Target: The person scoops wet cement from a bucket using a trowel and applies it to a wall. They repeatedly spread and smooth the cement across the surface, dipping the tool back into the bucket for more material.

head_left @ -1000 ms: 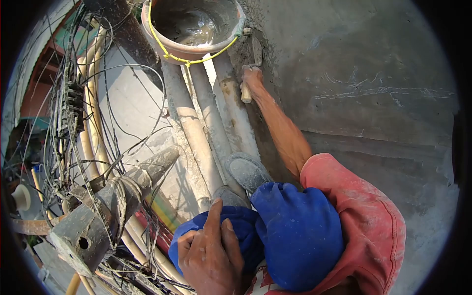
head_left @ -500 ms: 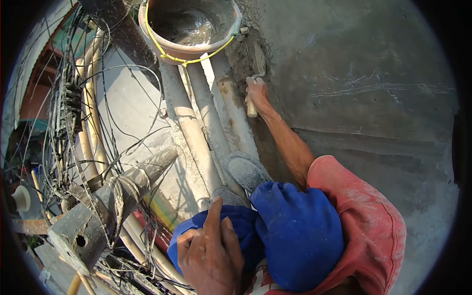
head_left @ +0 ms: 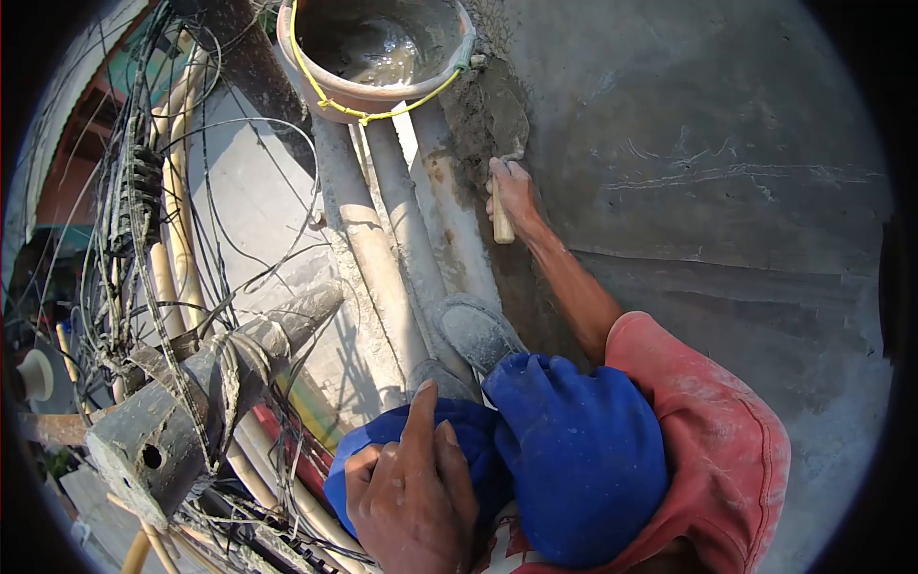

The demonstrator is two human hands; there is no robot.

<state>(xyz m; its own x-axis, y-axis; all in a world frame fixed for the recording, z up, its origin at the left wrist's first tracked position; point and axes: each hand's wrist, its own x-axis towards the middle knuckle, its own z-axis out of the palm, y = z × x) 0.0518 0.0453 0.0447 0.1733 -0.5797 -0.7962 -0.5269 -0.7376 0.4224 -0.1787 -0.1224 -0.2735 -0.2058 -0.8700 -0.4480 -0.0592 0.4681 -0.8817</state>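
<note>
Head camera view: the right hand (head_left: 514,196) of a person in a dust-marked red sleeve (head_left: 703,411) grips a trowel (head_left: 509,122), fingers closed around its pale handle. The trowel's blade lies just ahead of that hand, along the seam between a strip of rough, wet mortar (head_left: 469,124) and a broad grey surface (head_left: 717,105) that spreads to the hand's right, marked with pale scratches. Ahead and to the left of the same hand, a bucket (head_left: 382,103) with a yellow cord (head_left: 363,118) and grey, glistening contents sits on or above dusty poles (head_left: 382,273); its exact support is hidden. The poles run back past the hand's left side toward a mortar-caked shoe (head_left: 475,333).

Nearer the camera, the left hand (head_left: 411,493) is loosely open over blue fabric (head_left: 373,445) at the knee, index finger extended and the others partly bent; whether it touches the cloth is unclear. To its left stands a thick, tilted grey post (head_left: 158,450), its end pierced by a hole, amid tangled cables (head_left: 124,230).
</note>
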